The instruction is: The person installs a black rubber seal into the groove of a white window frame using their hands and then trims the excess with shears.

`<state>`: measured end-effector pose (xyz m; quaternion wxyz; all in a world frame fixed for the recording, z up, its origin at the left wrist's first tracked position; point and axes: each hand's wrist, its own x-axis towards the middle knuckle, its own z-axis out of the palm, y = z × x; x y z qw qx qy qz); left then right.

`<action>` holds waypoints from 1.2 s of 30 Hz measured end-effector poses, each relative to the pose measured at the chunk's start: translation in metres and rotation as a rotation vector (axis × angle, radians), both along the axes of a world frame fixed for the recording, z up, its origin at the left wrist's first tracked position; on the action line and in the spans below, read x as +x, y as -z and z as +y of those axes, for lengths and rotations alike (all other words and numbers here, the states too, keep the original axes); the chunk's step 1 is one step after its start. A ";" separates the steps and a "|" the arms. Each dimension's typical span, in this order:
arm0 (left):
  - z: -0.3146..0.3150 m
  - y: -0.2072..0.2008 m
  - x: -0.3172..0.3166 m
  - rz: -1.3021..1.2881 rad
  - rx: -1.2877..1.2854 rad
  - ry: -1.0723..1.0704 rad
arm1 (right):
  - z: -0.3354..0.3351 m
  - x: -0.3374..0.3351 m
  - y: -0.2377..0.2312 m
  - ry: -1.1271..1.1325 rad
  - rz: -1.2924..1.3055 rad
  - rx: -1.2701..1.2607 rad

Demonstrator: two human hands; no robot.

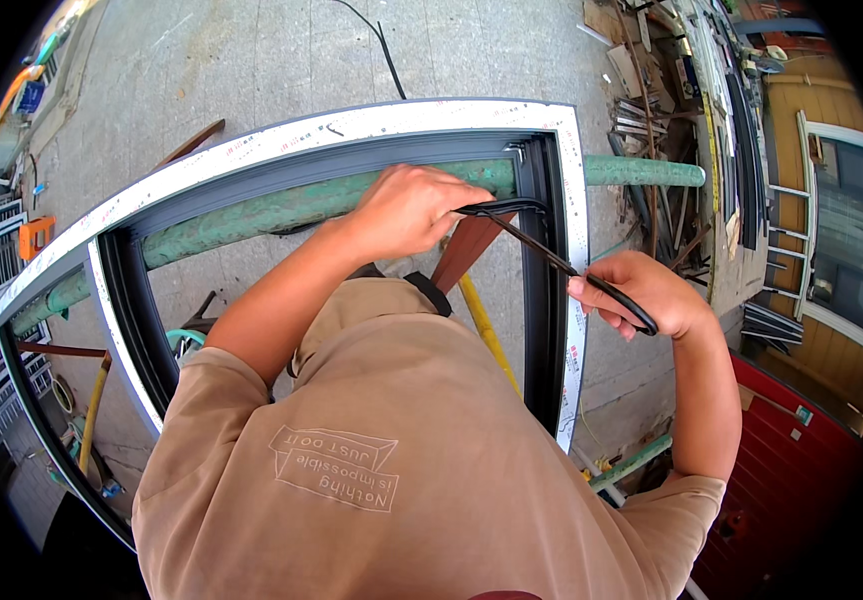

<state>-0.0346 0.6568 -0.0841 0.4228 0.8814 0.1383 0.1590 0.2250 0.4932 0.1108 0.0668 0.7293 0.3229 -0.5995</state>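
Note:
My left hand (413,208) is closed, pinching a black rubber sealing strip (523,205) near the inner far-right corner of a dark metal window frame (579,140) with white protective film. From the fingertips the strip bends toward the frame's right side. My right hand (641,292), right of that side, is closed round the black handle of a slim dark tool (536,248) that looks like scissors. The tool's tip meets the strip beside my left fingers. Whether its blades are apart is too small to tell.
A green pipe (331,200) runs beneath the frame and sticks out at right. Yellow poles (489,335) and a brown bar (466,250) stand below. Scrap lengths (641,120) pile up at far right. A red panel (771,480) lies at lower right; black cable (386,50) on the paving.

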 end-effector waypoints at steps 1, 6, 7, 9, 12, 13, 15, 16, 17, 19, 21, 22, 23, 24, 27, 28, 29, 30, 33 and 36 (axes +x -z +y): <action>0.000 0.000 0.000 0.001 0.007 0.005 | 0.001 0.000 -0.001 -0.009 -0.007 0.006; 0.000 0.001 -0.002 -0.009 0.014 0.013 | 0.004 0.001 -0.002 -0.052 -0.025 0.013; 0.001 0.001 -0.002 -0.012 0.011 0.013 | 0.005 0.000 -0.002 -0.053 -0.027 0.017; 0.001 -0.001 -0.002 -0.016 0.008 0.015 | 0.005 0.001 -0.002 -0.063 -0.036 0.013; 0.001 -0.003 -0.002 0.003 0.009 0.023 | 0.005 0.000 -0.001 -0.079 -0.052 0.019; 0.001 -0.002 -0.002 -0.005 0.010 0.019 | 0.005 -0.001 -0.001 -0.085 -0.058 0.028; 0.001 0.001 -0.001 -0.013 0.012 0.017 | 0.001 -0.003 0.002 -0.089 -0.068 0.035; 0.001 0.004 -0.001 -0.042 0.023 0.014 | 0.000 -0.004 0.003 -0.095 -0.077 0.042; 0.001 0.006 0.000 -0.071 0.035 0.010 | -0.002 -0.006 0.004 -0.095 -0.077 0.043; 0.001 0.005 0.000 -0.062 0.035 0.011 | -0.004 -0.009 0.005 -0.096 -0.092 0.071; 0.001 0.004 -0.001 -0.052 0.038 0.015 | -0.007 -0.008 0.008 -0.112 -0.102 0.083; 0.001 0.004 -0.001 -0.056 0.031 0.013 | -0.008 -0.008 0.008 -0.129 -0.112 0.094; 0.001 0.004 0.000 -0.059 0.023 0.012 | -0.008 -0.009 0.008 -0.127 -0.113 0.094; 0.001 0.004 -0.001 -0.060 0.023 0.013 | -0.008 -0.009 0.008 -0.162 -0.132 0.112; 0.002 0.004 0.000 -0.057 0.022 0.017 | -0.009 -0.015 0.007 -0.191 -0.156 0.144; 0.002 0.002 0.000 -0.034 0.015 0.022 | -0.010 -0.016 0.007 -0.187 -0.161 0.157; 0.002 0.001 0.000 -0.009 0.008 0.025 | -0.009 -0.016 0.006 -0.186 -0.160 0.158; 0.002 0.001 0.000 -0.009 0.009 0.026 | -0.008 -0.016 0.004 -0.143 -0.138 0.119; 0.003 -0.001 0.001 -0.042 -0.015 0.018 | -0.019 -0.013 0.006 -0.154 -0.142 0.130; 0.005 -0.003 0.001 -0.033 -0.020 0.020 | -0.036 -0.010 0.001 -0.118 -0.140 0.233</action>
